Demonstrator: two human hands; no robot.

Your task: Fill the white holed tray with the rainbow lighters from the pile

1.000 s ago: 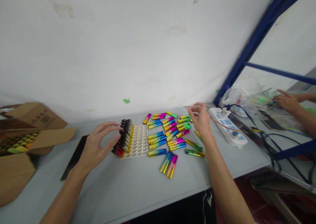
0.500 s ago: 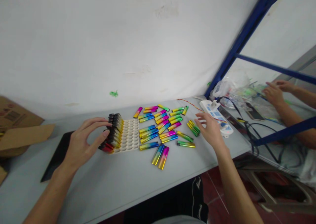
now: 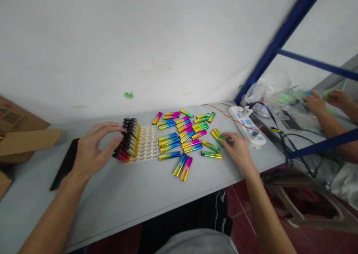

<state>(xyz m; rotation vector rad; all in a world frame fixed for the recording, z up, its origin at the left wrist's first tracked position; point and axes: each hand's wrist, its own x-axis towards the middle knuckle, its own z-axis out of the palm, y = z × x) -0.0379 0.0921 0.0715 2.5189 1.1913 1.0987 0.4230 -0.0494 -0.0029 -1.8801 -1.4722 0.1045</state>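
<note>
Head view: white tray [image 3: 149,144] on bench [image 3: 125,198]. Black-topped tubes [image 3: 133,136] stand in its left part; open holes to the right. Loose tubes [image 3: 186,168], shiny, gold fading to blue, pink or green, lie beside it. Left hand [image 3: 91,151]: grip parted, fingertips at black tops. Right hand [image 3: 238,149]: fingers curled at green-gold tubes [image 3: 215,135]; hold cannot be told.

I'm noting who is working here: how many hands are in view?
4: the person's left hand by the black-topped tubes; their right hand at green-and-yellow tubes; far right, near plastic bags, another person's hand and, beside it, their second hand.
</note>
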